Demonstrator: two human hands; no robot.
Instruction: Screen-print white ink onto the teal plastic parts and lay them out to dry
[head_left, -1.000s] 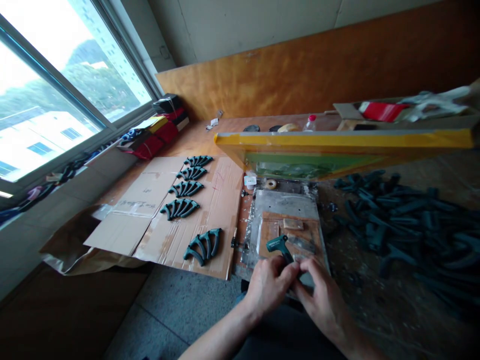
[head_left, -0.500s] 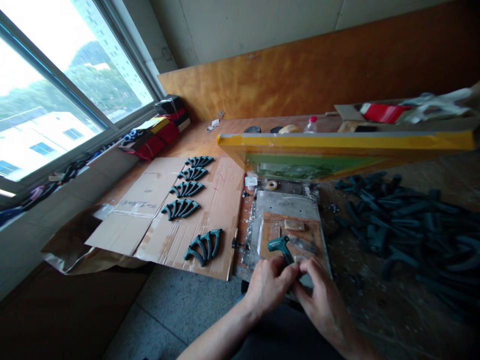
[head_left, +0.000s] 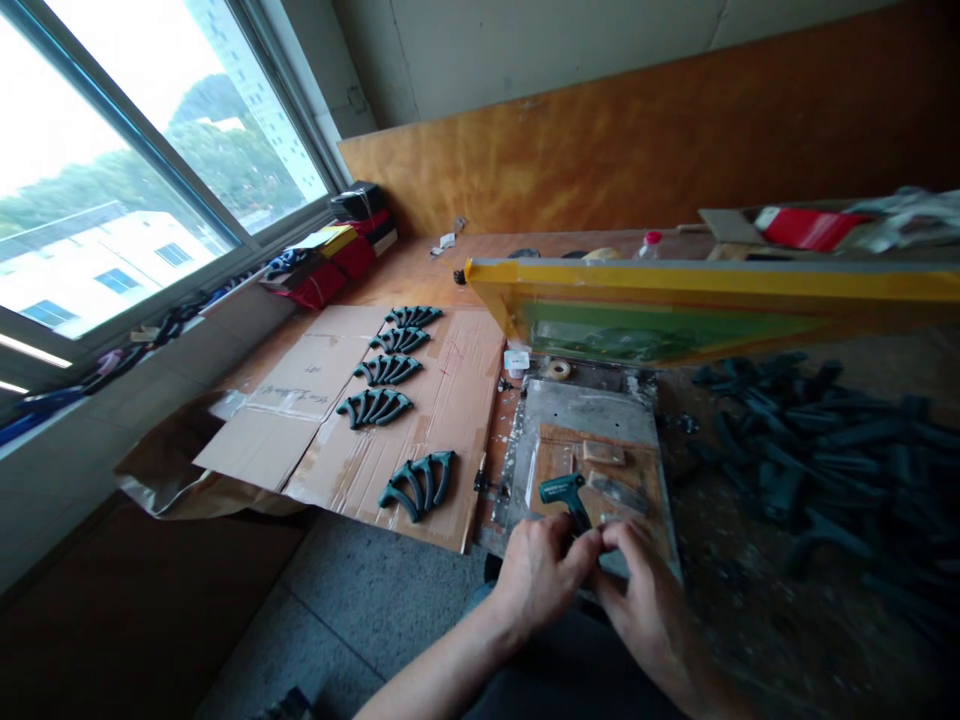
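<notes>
Between my two hands is a dark green curved plastic handle [head_left: 563, 489] with a T-shaped head and pale lettering on it. My left hand [head_left: 536, 570] is closed around its lower part. The fingers of my right hand [head_left: 646, 580] pinch at its lower end, which is hidden behind them. Beneath the handle lies a worn wooden board with small blocks [head_left: 604, 454] fixed on a grey metal plate [head_left: 607, 405]. Rows of similar green handles [head_left: 375, 407] rest on a flat cardboard sheet [head_left: 450, 400] at my left, with a smaller group [head_left: 420, 484] nearer me.
A yellow-edged screen frame [head_left: 637, 275] is tilted up behind the metal plate. At the right lies a large heap of green handles [head_left: 825, 450]. A tape roll [head_left: 559, 369] and small white tub [head_left: 516, 362] sit near the frame. Boxes [head_left: 322, 275] stand by the window.
The view has turned slightly, so the bench and frame sit further right. Both hands keep their hold on the handle, and its head is tipped a little differently.
</notes>
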